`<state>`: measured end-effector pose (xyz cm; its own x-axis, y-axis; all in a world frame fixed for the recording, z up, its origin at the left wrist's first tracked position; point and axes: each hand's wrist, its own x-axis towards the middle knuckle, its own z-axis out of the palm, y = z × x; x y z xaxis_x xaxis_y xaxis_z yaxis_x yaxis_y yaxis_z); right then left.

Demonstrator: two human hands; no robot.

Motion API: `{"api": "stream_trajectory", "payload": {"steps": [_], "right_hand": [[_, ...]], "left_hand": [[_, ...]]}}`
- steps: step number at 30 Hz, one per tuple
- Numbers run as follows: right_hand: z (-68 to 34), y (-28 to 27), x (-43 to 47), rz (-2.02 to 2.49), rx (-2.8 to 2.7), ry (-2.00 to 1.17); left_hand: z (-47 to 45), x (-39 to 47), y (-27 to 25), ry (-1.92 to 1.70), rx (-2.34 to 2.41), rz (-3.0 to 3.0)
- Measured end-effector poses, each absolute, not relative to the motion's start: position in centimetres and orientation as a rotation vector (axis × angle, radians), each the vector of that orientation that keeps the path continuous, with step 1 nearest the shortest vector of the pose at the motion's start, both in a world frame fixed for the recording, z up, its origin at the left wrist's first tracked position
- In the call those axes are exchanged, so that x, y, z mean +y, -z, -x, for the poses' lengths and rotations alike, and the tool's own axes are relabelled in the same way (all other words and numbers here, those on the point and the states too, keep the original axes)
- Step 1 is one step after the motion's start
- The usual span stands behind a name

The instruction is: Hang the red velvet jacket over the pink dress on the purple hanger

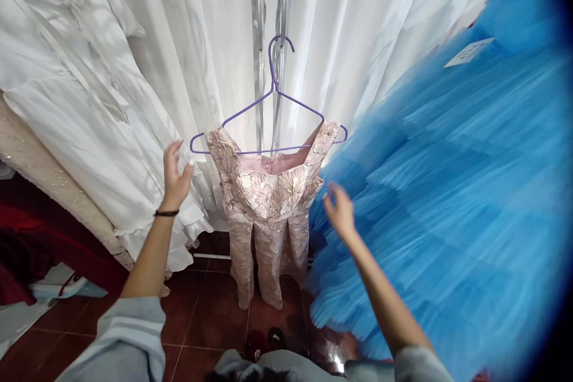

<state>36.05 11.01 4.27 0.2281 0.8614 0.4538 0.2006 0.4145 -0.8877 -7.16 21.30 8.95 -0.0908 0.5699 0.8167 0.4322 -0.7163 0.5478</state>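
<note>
A pink and cream brocade dress [268, 197] with wide shoulder straps hangs in front of me on a purple hanger [299, 100]. The hanger's hook rests at a grey metal bar among the curtains. To the left of the dress, my left hand [176, 176] is raised with thumb and fingers apart, holding nothing and not touching the fabric. My right hand [339, 210] is just right of the bodice, fingers bent and slightly blurred, with a small gap to the dress. Nothing shows in it.
White gowns [80, 83] hang on the left beside white curtains [331, 24]. A large blue tulle gown [439, 179] fills the right, with a white tag [469, 52] on it. Dark red fabric [27, 233] lies lower left. The floor [210, 310] is dark red tile.
</note>
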Motion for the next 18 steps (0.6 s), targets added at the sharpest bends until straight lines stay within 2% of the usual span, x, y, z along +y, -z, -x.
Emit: {"api": "stream_trajectory", "payload": {"steps": [2, 4, 5, 8, 11, 18], "right_hand": [[-38.6, -9.7, 14.3, 1.201, -1.295, -0.171], [-40.3, -14.8, 17.3, 1.246, -1.458, 0.063], [-40.7, -16.8, 18.5, 1.248, -1.575, 0.055], [-40.8, -19.7, 20.6, 1.22, -1.816, -0.243], [-41.0, -19.4, 20.6, 1.157, -1.804, -0.384], [-44.5, -16.8, 18.3, 1.212, -1.574, -0.402]], "left_hand": [[6.4, 22.5, -13.9, -1.869, 1.143, -2.31], [5.0, 23.5, -16.8, -1.694, 1.13, -2.463], [4.3, 24.0, -17.6, -1.604, 1.13, -2.487], [3.2, 25.2, -17.6, -1.511, 1.172, -2.42], [3.5, 26.0, -16.8, -1.608, 1.188, -2.321], [5.1, 25.7, -16.2, -1.595, 1.114, -1.843]]}}
